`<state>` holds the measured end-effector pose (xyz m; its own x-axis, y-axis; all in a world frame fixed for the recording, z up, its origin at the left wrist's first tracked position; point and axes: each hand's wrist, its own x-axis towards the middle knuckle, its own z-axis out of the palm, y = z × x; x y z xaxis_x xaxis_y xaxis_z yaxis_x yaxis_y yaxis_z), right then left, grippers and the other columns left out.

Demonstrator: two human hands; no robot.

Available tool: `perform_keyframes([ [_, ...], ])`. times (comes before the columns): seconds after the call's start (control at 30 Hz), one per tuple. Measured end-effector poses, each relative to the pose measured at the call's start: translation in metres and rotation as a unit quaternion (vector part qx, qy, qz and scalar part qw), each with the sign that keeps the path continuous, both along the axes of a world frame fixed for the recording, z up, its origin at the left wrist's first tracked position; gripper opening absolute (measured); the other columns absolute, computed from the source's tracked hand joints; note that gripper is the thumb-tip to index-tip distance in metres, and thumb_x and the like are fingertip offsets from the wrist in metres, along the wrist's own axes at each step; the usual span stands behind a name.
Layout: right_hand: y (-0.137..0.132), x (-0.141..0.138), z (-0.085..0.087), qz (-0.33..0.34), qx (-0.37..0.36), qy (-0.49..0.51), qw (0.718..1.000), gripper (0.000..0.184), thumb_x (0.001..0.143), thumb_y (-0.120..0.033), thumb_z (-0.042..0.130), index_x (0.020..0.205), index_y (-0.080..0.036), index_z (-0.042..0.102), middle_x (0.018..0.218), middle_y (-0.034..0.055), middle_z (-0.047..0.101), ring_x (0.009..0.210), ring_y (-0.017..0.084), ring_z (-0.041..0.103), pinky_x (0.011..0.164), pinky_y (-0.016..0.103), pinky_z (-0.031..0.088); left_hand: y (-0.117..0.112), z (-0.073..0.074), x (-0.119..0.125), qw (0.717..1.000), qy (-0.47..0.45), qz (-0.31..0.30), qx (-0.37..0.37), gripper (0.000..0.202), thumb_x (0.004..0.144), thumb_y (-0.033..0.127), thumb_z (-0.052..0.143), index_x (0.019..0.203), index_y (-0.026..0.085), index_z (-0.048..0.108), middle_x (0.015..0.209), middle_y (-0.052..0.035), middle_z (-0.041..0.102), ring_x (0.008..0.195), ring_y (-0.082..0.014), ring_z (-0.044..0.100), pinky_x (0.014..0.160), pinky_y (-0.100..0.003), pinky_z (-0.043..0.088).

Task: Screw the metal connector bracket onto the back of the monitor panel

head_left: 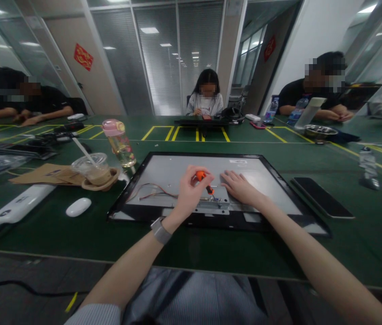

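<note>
A black-framed monitor panel (163,174) lies back side up on the green table in front of me, its grey metal back showing. My left hand (191,192) is closed around an orange-handled screwdriver (201,177), whose tip points down at a small metal bracket (216,205) near the panel's front edge. My right hand (240,186) rests flat on the grey back just right of the screwdriver, fingers spread. Thin red and white wires (150,192) run across the panel to the left of my left hand. A watch sits on my left wrist.
A white mouse (78,206), a white flat device (20,204), a plastic cup with straw (93,169) and a pink-capped bottle (120,142) lie left. A black phone (322,197) lies right. Three other people sit around the table's far side.
</note>
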<state>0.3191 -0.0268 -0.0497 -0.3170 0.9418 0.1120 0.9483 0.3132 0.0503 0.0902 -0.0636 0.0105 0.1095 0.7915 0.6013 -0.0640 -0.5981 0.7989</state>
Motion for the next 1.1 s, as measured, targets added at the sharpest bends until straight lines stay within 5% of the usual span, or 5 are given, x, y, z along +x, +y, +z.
perform_keyframes([
  [0.17,-0.001,0.001,0.002,0.010,-0.003,-0.005,1.000,0.054,0.103,-0.037,0.028,0.148,-0.012,0.043,0.155,0.0220,0.042,0.143,0.038,0.039,0.110,0.058,0.037,-0.001,-0.001,0.001,0.997,-0.044,-0.062,-0.031,0.036,0.102,0.044,0.042,0.107,0.018,0.067,0.113,-0.0102,0.065,0.102,-0.0189,0.063,0.089,-0.035,0.053],
  [0.3,0.000,0.002,0.001,0.006,-0.001,-0.004,1.000,0.054,0.103,-0.038,0.028,0.148,-0.013,0.043,0.155,0.0215,0.043,0.143,0.037,0.040,0.111,0.059,0.037,0.002,0.002,-0.001,0.987,-0.067,-0.139,-0.055,0.033,0.098,0.043,0.052,0.114,0.019,0.067,0.105,-0.0090,0.071,0.093,-0.0184,0.067,0.085,-0.035,0.055],
  [0.53,0.001,0.002,-0.002,0.006,0.007,0.005,1.000,0.052,0.102,-0.037,0.029,0.148,-0.017,0.044,0.154,0.0192,0.045,0.142,0.036,0.040,0.110,0.058,0.037,-0.006,0.002,-0.004,0.997,0.060,0.011,0.056,0.021,0.095,0.035,0.058,0.102,0.021,0.072,0.093,-0.0046,0.062,0.087,-0.0163,0.059,0.083,-0.033,0.051],
  [0.8,0.000,0.001,0.000,0.002,0.005,-0.002,1.000,0.054,0.102,-0.036,0.028,0.149,-0.014,0.043,0.155,0.0198,0.043,0.143,0.036,0.040,0.111,0.057,0.037,0.001,-0.006,0.000,0.987,0.053,-0.148,0.021,0.042,0.099,0.024,0.047,0.140,0.023,0.038,0.123,-0.0121,0.059,0.088,-0.0148,0.070,0.082,-0.032,0.058],
  [1.1,0.002,0.003,-0.004,0.006,0.006,-0.007,1.000,0.053,0.102,-0.037,0.030,0.148,-0.013,0.044,0.155,0.0212,0.042,0.143,0.037,0.040,0.110,0.058,0.038,-0.002,-0.010,-0.006,0.981,0.076,0.088,0.158,0.035,0.089,0.032,0.070,0.121,0.023,0.059,0.094,-0.0009,0.068,0.071,-0.0093,0.065,0.067,-0.022,0.057],
])
